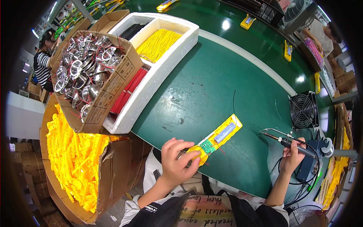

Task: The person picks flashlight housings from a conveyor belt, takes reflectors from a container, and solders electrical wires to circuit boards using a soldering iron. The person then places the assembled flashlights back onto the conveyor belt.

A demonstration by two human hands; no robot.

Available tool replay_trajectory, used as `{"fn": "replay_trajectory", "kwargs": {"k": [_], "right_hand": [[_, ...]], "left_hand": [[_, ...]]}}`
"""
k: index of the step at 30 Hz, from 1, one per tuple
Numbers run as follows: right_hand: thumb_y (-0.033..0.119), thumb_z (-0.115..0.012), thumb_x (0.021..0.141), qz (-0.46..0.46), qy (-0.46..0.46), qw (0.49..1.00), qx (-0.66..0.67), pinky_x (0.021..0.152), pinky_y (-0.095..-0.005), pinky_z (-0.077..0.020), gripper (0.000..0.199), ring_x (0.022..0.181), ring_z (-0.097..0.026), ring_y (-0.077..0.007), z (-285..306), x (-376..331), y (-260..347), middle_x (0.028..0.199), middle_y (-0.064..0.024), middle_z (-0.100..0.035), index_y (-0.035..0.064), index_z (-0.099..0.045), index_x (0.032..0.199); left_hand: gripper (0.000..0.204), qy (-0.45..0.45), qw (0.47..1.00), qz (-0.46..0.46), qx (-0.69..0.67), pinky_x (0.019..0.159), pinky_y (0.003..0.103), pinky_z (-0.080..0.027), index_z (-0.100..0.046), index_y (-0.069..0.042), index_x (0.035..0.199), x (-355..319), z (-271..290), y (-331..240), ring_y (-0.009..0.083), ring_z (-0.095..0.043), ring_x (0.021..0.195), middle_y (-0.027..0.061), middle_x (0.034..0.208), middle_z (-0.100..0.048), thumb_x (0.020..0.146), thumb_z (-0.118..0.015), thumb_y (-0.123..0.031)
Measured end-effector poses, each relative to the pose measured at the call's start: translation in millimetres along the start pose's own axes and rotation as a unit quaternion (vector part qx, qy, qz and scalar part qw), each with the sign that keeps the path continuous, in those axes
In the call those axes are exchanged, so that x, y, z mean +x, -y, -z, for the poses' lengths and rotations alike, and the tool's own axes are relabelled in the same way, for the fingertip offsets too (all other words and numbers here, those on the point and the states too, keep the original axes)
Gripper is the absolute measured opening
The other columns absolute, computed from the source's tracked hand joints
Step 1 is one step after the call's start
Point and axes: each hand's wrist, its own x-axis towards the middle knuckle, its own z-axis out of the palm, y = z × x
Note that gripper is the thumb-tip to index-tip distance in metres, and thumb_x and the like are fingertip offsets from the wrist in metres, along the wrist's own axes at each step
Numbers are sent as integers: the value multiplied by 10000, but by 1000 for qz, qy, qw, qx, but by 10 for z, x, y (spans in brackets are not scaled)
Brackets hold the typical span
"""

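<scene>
My left hand (177, 159) is closed at the lower end of a yellow plastic flashlight housing (236, 120) that lies slanted on the green table. Inside the housing sit a blue cylindrical battery (225, 132) and a green circuit board (207, 146). Thin red and black wires stick out of it. A bit of shiny metal shows beneath my left fingers, mostly hidden. My right hand (291, 155) grips a soldering iron (281, 140) with a curved metal solder guide. Its tip points left, above the table and apart from the housing.
A white foam box (166, 58) of yellow, red and black wires stands left. Beside it, a carton (109, 90) holds reflector cups, above a box of yellow plastic parts (72, 159). A black fan (303, 110) and blue soldering station (307, 168) stand right. Yellow housings (288, 51) line the far belt.
</scene>
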Motion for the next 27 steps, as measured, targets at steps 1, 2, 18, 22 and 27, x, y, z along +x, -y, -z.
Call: {"fn": "replay_trajectory", "kwargs": {"k": [1,2,18,22,27], "right_hand": [[134,-563,776,-1,-3,1000,1,317,-146,-319,188,411,-431,-42,4,-4,-10,592,-8,-423,45,-398,753],[134,-565,774,-2,-1,1000,7,316,-145,-317,190,407,-429,-42,3,-6,-14,585,-10,-422,44,-398,751],[121,-558,778,3,14,999,34,317,-144,-298,180,390,-416,-57,55,-28,7,555,-25,-426,32,-402,761],[130,-556,780,5,12,999,47,315,-145,-299,185,389,-416,-58,84,-26,-2,566,-30,-434,31,-399,771],[140,-552,782,7,2,997,78,314,-145,-298,196,390,-418,-59,4,-25,45,579,-39,-448,34,-388,771]], "left_hand": [[127,37,998,-33,44,858,421,-347,-626,-150,756,1,62,6,241,-465,923,44,982,-540,630,-641,-139],[145,72,994,-54,66,879,431,-322,-632,-177,787,-23,98,33,253,-418,974,35,1032,-511,642,-632,-177],[157,156,980,-91,80,882,450,-325,-584,-144,783,21,89,-19,216,-452,925,10,977,-519,650,-668,-154],[124,79,996,-27,7,845,448,-358,-571,-104,780,-84,-89,-53,223,-494,876,35,948,-530,677,-640,-112],[115,19,1000,7,9,854,440,-356,-569,-92,779,-9,-191,-143,227,-511,870,31,900,-566,682,-630,-88]]}}
